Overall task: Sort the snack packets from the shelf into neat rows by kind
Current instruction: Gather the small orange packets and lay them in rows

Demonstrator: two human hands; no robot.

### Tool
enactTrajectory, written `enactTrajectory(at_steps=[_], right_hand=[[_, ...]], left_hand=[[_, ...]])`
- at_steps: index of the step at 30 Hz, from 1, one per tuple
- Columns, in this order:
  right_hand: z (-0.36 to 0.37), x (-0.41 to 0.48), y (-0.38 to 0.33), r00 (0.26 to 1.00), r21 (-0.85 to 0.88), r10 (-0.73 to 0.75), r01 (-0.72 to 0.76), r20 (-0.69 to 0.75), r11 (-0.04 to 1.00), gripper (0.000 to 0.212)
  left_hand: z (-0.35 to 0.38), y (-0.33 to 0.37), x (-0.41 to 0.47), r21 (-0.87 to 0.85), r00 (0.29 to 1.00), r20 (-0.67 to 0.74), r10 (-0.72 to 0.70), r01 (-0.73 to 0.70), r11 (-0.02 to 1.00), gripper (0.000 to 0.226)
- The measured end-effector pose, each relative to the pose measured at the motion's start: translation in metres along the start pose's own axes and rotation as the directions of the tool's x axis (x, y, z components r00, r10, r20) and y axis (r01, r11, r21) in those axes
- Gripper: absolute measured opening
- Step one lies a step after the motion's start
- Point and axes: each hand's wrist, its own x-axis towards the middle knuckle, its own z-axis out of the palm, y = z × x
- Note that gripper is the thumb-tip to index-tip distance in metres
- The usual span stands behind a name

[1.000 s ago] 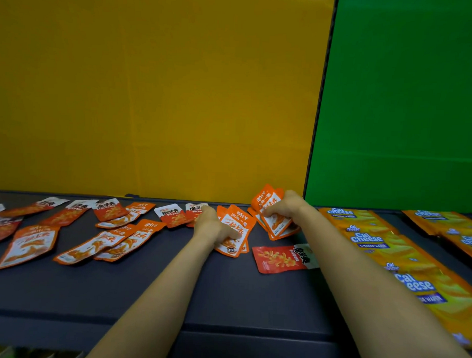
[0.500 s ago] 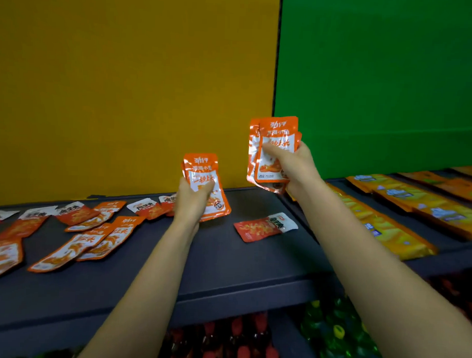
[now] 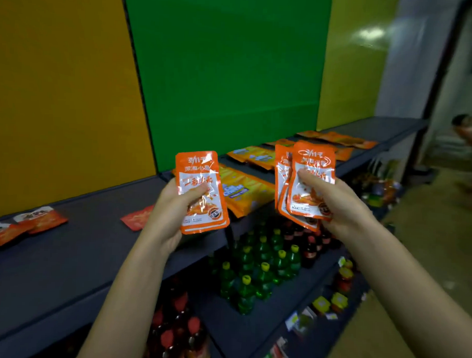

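Shelf (image 3: pixel 66 266), dark grey, fronts orange panel (image 3: pixel 58 92) and green panel (image 3: pixel 228 71).

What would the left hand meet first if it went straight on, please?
The left hand would probably meet the Cal Cheese packets on the shelf, just beyond its orange packets; depth is unclear.

Left hand (image 3: pixel 172 211) grips orange packets (image 3: pixel 199 191) upright; right hand (image 3: pixel 335 206) grips a fanned stack (image 3: pixel 307 181). Both held above the dark shelf (image 3: pixel 74 253). Yellow cheese wafer packs (image 3: pixel 245 190) lie behind.
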Motion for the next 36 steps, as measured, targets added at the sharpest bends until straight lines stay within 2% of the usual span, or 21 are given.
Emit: enactTrajectory(at_steps=[5, 13, 25, 31, 36], right_hand=[[-0.088, -0.011, 0.005, 0.991, 0.005, 0.063, -0.063, -0.119, 0.998, 0.007], [-0.228, 0.005, -0.012, 0.963, -0.045, 0.11, -0.125, -0.247, 0.991, 0.01], [-0.365, 0.081, -0.027, 0.958, -0.047, 0.169, -0.185, -0.231, 0.982, 0.009], [-0.416, 0.147, -0.029, 0.963, -0.074, 0.177, -0.196, -0.203, 0.978, 0.012], [-0.457, 0.22, -0.039, 0.964, -0.099, 0.185, -0.207, -0.193, 0.973, 0.015]], left_hand=[[0.082, -0.043, 0.004, 0.052, 0.985, 0.135, -0.112, 0.106, 0.993, 0.011], [0.226, -0.103, 0.014, 0.143, 0.949, 0.241, -0.204, 0.173, 0.975, 0.032], [0.368, -0.176, 0.059, 0.192, 0.937, 0.171, -0.305, 0.272, 0.943, 0.027], [0.429, -0.211, 0.105, 0.187, 0.926, 0.184, -0.331, 0.298, 0.936, 0.007], [0.49, -0.232, 0.167, 0.185, 0.927, 0.184, -0.327, 0.294, 0.938, 0.007]])
